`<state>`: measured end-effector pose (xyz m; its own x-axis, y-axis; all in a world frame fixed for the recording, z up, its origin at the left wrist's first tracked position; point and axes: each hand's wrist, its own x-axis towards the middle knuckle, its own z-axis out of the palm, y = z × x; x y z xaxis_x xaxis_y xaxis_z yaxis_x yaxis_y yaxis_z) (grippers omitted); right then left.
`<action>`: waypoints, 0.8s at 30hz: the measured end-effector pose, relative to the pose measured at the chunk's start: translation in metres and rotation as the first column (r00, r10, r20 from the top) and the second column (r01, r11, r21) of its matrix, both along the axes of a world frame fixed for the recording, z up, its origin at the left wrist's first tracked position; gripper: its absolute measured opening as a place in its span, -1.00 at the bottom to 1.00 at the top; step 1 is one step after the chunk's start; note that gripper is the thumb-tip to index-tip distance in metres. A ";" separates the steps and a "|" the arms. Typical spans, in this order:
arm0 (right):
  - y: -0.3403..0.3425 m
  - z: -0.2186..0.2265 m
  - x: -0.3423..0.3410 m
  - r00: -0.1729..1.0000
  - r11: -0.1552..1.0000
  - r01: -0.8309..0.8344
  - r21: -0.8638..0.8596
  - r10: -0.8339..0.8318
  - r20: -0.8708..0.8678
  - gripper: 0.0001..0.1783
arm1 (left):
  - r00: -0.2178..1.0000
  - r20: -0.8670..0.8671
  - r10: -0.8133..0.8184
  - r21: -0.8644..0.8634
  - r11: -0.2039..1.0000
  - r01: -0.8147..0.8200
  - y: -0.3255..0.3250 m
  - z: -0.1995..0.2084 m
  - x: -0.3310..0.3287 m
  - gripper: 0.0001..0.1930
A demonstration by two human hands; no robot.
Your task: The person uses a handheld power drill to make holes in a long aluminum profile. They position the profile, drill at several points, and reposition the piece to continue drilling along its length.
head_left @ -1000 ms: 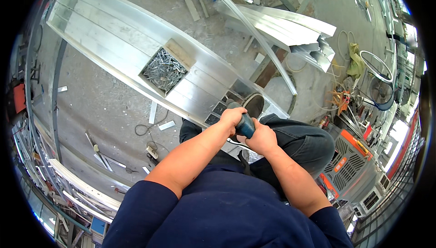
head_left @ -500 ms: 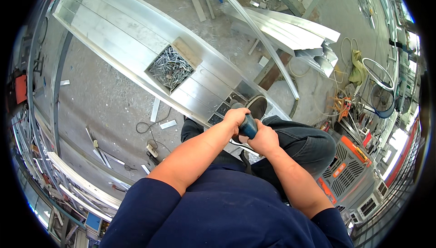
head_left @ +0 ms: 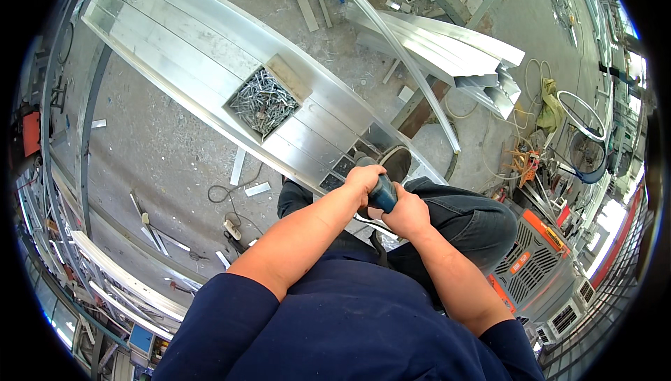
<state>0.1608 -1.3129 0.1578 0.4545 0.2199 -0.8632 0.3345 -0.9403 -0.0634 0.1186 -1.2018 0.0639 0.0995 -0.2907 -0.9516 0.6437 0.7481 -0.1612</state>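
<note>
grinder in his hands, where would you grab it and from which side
By the blue body, from the near end, as the left hand and right hand do now. The body is narrow enough to wrap, and the disc sits at the far end over the long metal panel, so coming from behind probably keeps fingers away from it.

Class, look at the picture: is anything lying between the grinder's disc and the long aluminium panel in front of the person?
Nothing visible does. Both hands, left hand and right hand, grip the grinder, and its disc sits right at the aluminium panel edge.
</note>
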 end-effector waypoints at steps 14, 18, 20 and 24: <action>0.002 0.002 0.000 1.000 1.000 -0.010 -0.012 0.011 0.013 -0.25 | 1.000 0.009 -0.012 -0.007 1.000 0.012 -0.001 -0.003 0.000 -0.62; 0.001 0.001 0.000 1.000 1.000 -0.002 -0.008 0.002 0.015 -0.26 | 1.000 0.011 -0.013 -0.004 1.000 0.013 -0.002 -0.004 -0.001 -0.62; 0.002 0.001 0.000 1.000 1.000 -0.003 -0.005 0.003 0.017 -0.27 | 1.000 0.016 -0.017 -0.009 1.000 0.017 -0.001 -0.004 0.000 -0.62; 0.002 -0.001 -0.001 0.997 0.998 0.066 -0.004 -0.066 0.040 -0.33 | 1.000 0.014 0.002 -0.006 1.000 -0.002 -0.001 -0.004 -0.001 -0.62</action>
